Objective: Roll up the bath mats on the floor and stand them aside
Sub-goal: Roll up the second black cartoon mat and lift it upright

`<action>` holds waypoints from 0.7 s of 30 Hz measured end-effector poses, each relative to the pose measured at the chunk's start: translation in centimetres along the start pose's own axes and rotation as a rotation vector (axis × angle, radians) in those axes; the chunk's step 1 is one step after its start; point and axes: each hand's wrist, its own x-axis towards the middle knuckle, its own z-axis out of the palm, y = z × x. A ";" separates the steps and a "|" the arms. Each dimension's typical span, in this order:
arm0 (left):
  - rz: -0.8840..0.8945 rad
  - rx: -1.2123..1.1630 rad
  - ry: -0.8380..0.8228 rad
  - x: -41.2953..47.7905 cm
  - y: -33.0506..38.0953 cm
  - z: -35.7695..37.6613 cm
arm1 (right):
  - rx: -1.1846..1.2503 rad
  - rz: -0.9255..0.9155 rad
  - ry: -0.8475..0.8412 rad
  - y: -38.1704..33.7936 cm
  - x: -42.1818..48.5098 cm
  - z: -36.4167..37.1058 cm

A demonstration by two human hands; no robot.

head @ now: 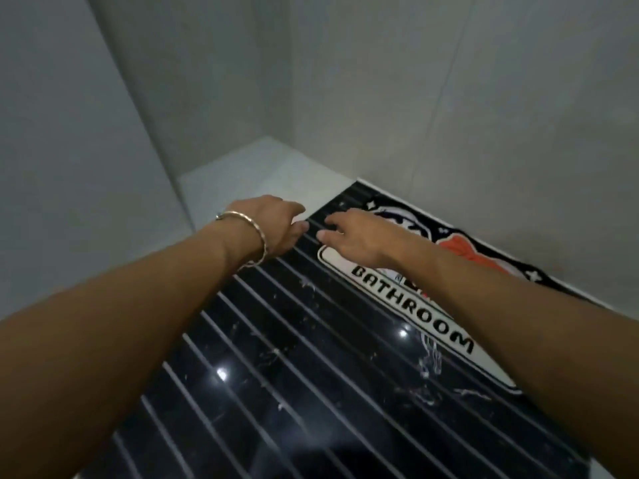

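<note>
Two hands (276,227) (359,238), mat (311,344) grip unclear

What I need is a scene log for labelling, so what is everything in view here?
Black ribbed bath mat with white stripes and a BATHROOM cartoon print: one, black, white and red, flat on the floor beside the right wall.
White floor: one, white, bare strip beyond the mat's far left edge.
Grey walls: grey, meeting in a corner behind the mat.
Thin gold bangle: one, gold, on the left wrist.
Left hand: one, at the mat's far left edge, fingers curled; grip unclear.
Right hand: one, over the mat's far end, fingers bent down.
</note>
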 end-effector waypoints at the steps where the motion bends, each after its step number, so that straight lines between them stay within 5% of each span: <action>1: 0.013 0.018 0.032 0.5 -0.2 -3.3 | -0.002 0.007 0.031 -0.5 -0.1 -3.3; 9: 0.050 0.042 0.160 1.3 -3.1 -30.9 | 0.015 0.038 0.131 -7.3 -3.5 -29.9; 21: -0.033 0.039 0.197 -5.8 -12.3 -63.3 | -0.071 0.055 0.127 -23.9 -8.8 -56.7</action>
